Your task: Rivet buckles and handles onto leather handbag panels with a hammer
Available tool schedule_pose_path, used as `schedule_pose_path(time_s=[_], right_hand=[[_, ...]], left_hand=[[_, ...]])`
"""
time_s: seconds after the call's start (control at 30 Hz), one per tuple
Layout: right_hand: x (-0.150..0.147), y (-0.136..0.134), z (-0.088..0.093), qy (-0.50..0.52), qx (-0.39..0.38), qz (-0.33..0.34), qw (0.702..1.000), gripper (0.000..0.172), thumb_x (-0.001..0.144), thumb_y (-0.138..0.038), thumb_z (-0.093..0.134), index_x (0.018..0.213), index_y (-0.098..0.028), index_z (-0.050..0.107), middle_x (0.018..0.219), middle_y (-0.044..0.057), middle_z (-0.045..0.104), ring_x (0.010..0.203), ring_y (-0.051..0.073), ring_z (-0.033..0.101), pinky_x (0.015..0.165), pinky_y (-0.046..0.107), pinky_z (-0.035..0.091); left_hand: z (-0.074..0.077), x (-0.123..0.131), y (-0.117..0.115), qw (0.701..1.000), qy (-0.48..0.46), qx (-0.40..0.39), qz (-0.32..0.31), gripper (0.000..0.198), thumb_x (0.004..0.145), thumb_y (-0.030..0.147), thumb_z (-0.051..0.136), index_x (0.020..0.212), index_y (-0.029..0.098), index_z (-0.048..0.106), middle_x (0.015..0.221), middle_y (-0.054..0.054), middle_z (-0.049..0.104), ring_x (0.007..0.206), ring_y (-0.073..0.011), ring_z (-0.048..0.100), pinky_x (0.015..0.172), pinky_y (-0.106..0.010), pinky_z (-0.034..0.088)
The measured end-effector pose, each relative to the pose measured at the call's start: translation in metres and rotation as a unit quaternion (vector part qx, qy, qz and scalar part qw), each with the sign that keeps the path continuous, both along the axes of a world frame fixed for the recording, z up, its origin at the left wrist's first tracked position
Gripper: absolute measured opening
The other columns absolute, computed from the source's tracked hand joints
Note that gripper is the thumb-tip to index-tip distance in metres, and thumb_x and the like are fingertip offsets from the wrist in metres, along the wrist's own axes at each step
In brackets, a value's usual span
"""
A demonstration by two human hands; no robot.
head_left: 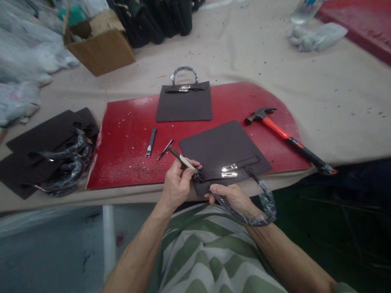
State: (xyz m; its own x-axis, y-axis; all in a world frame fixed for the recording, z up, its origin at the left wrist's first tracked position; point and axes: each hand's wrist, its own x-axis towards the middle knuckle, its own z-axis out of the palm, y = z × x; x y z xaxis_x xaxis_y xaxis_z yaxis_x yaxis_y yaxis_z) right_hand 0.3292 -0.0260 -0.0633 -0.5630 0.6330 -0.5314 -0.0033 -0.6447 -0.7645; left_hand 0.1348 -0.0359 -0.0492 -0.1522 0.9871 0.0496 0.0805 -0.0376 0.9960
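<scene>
My left hand (177,182) is closed round a slim rod-like tool (184,160) with a pale middle and darker ends. Its lower end meets the corner of a dark brown bag panel (220,144), beside a strap. My right hand (232,196) pinches the panel's near edge, by the foot of a plastic-wrapped handle (268,203) that loops over that wrist. Two shiny metal plates (229,171) sit on the panel near its strap slots. To the left of it lie a flat pronged punch (150,142) and a thin metal rod (165,149).
On the red board (122,122), a second bag panel (184,103) with handle lies farther back. A claw hammer (275,127) rests on the right. Stacked panels (39,138) with wrapped handles are at left. Behind stand a cardboard box (100,51) and black bags (152,20).
</scene>
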Motion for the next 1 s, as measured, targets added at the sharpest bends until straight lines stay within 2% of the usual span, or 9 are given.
schedule_pose_path(time_s=[0.1, 0.27, 0.43, 0.6, 0.73, 0.83, 0.93, 1.0], right_hand=[[-0.002, -0.002, -0.002, 0.021, 0.009, -0.021, 1.0, 0.042, 0.074, -0.056, 0.074, 0.062, -0.015, 0.076, 0.083, 0.012, 0.074, 0.089, 0.025, 0.065, 0.091, 0.036, 0.046], [-0.006, -0.002, -0.001, 0.03, 0.009, -0.03, 0.999, 0.041, 0.074, -0.054, 0.075, 0.062, -0.015, 0.075, 0.082, 0.01, 0.073, 0.088, 0.024, 0.064, 0.09, 0.034, 0.046], [-0.01, 0.009, 0.01, 0.039, -0.044, -0.024, 0.998, 0.042, 0.067, -0.055, 0.081, 0.063, -0.013, 0.074, 0.066, 0.007, 0.068, 0.065, 0.017, 0.06, 0.071, 0.031, 0.049], [-0.017, 0.021, 0.017, 0.026, -0.051, -0.04, 0.998, 0.045, 0.067, -0.055, 0.082, 0.075, -0.011, 0.077, 0.072, 0.009, 0.071, 0.061, 0.016, 0.062, 0.065, 0.028, 0.05], [-0.023, 0.025, 0.016, 0.023, -0.044, -0.042, 0.998, 0.05, 0.07, -0.058, 0.081, 0.08, -0.009, 0.077, 0.079, 0.012, 0.073, 0.059, 0.015, 0.063, 0.06, 0.026, 0.051], [-0.025, 0.021, 0.013, 0.067, -0.063, -0.05, 0.995, 0.052, 0.072, -0.058, 0.081, 0.085, -0.008, 0.077, 0.081, 0.014, 0.073, 0.064, 0.017, 0.067, 0.056, 0.025, 0.052], [-0.022, 0.012, 0.01, 0.125, -0.101, -0.083, 0.984, 0.043, 0.079, -0.049, 0.079, 0.09, -0.007, 0.075, 0.086, 0.014, 0.073, 0.068, 0.018, 0.068, 0.051, 0.022, 0.051], [-0.019, 0.004, 0.006, 0.168, -0.167, -0.093, 0.967, 0.034, 0.087, -0.042, 0.073, 0.094, -0.008, 0.074, 0.091, 0.014, 0.073, 0.071, 0.017, 0.069, 0.051, 0.021, 0.051]], left_hand=[[0.005, -0.001, -0.001, 0.999, 0.025, 0.021, 0.0, 0.019, 0.097, 0.034, 0.058, 0.104, 0.018, 0.063, 0.102, -0.009, 0.072, 0.095, -0.022, 0.073, 0.086, -0.031, 0.057], [0.007, 0.0, -0.006, 0.992, 0.101, 0.073, 0.009, 0.016, 0.099, 0.028, 0.054, 0.111, 0.019, 0.059, 0.107, -0.008, 0.07, 0.099, -0.0203, 0.07, 0.088, -0.032, 0.055], [0.006, 0.002, -0.001, 0.976, 0.18, 0.119, 0.025, 0.015, 0.098, 0.023, 0.052, 0.111, 0.019, 0.057, 0.106, -0.008, 0.07, 0.098, -0.0187, 0.068, 0.086, -0.03, 0.054], [0.007, -0.001, 0.018, 0.971, 0.203, 0.123, 0.024, 0.015, 0.095, 0.021, 0.051, 0.108, 0.019, 0.058, 0.103, -0.007, 0.071, 0.091, -0.0173, 0.068, 0.081, -0.028, 0.054], [0.001, -0.004, 0.028, 0.974, 0.194, 0.111, 0.028, 0.014, 0.094, 0.02, 0.051, 0.106, 0.018, 0.059, 0.1, -0.006, 0.07, 0.086, -0.0164, 0.069, 0.077, -0.027, 0.055], [-0.007, -0.005, 0.028, 0.973, 0.202, 0.111, 0.025, 0.014, 0.094, 0.019, 0.051, 0.106, 0.019, 0.059, 0.099, -0.006, 0.07, 0.089, -0.0169, 0.068, 0.08, -0.028, 0.054], [-0.014, -0.005, 0.026, 0.96, 0.24, 0.145, 0.016, 0.015, 0.093, 0.018, 0.051, 0.107, 0.019, 0.058, 0.099, -0.006, 0.07, 0.087, -0.0165, 0.068, 0.08, -0.028, 0.055], [-0.018, -0.004, 0.024, 0.947, 0.268, 0.176, 0.006, 0.016, 0.094, 0.019, 0.05, 0.108, 0.019, 0.057, 0.1, -0.007, 0.069, 0.087, -0.0169, 0.068, 0.08, -0.028, 0.055]])
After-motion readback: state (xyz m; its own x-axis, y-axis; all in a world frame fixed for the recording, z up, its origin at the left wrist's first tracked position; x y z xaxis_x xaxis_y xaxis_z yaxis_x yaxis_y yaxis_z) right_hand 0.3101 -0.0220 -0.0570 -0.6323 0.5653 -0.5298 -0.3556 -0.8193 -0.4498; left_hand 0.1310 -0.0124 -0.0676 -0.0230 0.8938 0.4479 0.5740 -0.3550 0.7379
